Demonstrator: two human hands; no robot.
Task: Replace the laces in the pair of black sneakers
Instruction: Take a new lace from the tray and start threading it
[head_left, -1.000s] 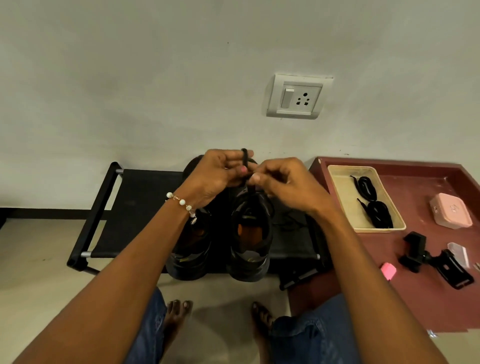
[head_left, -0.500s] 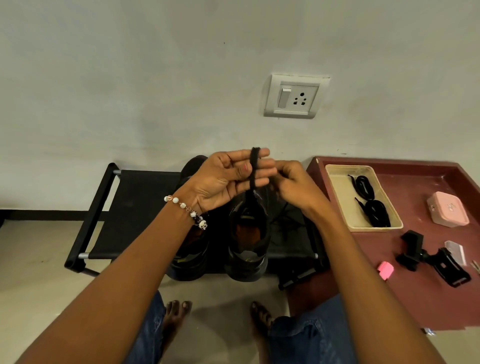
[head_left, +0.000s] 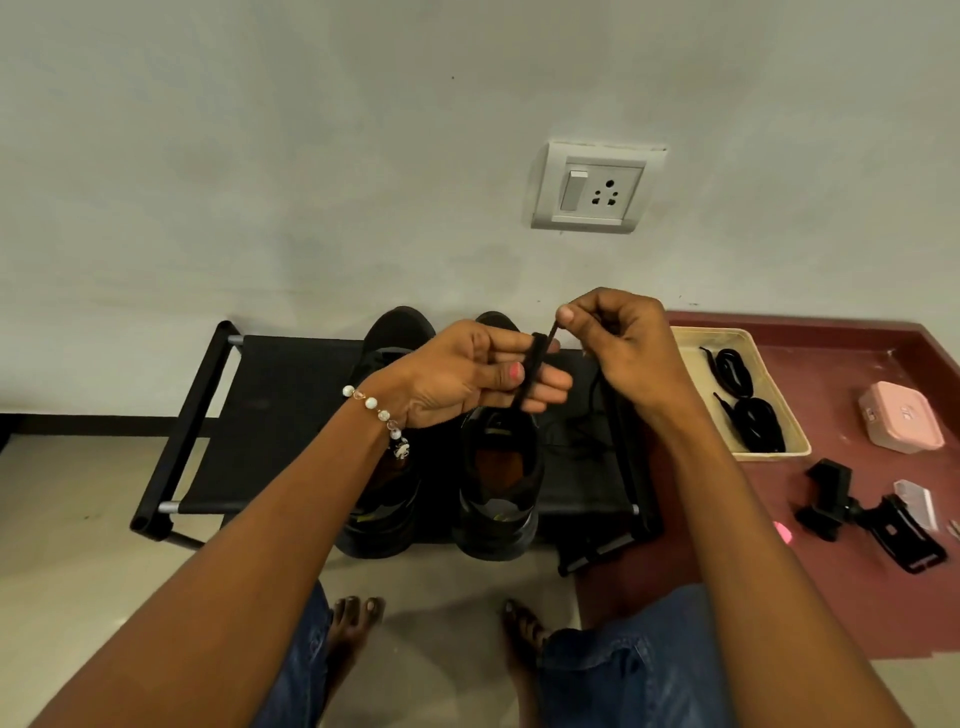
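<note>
Two black sneakers stand side by side on a low black rack (head_left: 270, 415): the left sneaker (head_left: 384, 499) and the right sneaker (head_left: 498, 493), heels toward me. A black lace (head_left: 530, 371) is wound around the straight fingers of my left hand (head_left: 467, 379), thumb pressed near it. My right hand (head_left: 618, 348) pinches the lace's free end just above and right of those fingers. More of the lace trails down over the rack right of the right sneaker. A beige tray (head_left: 696, 395) holds two coiled black laces (head_left: 748, 410).
A dark red mat (head_left: 841, 597) on the right carries the tray, a pink box (head_left: 901, 423), a black clamp mount (head_left: 862, 514) and small items. A wall socket (head_left: 597, 189) is above. My bare feet and knees sit below the rack.
My hands have separated: the right hand moved up and right, drawing the lace end taut, while the left hand opened its fingers flat with the lace wrapped around them.
</note>
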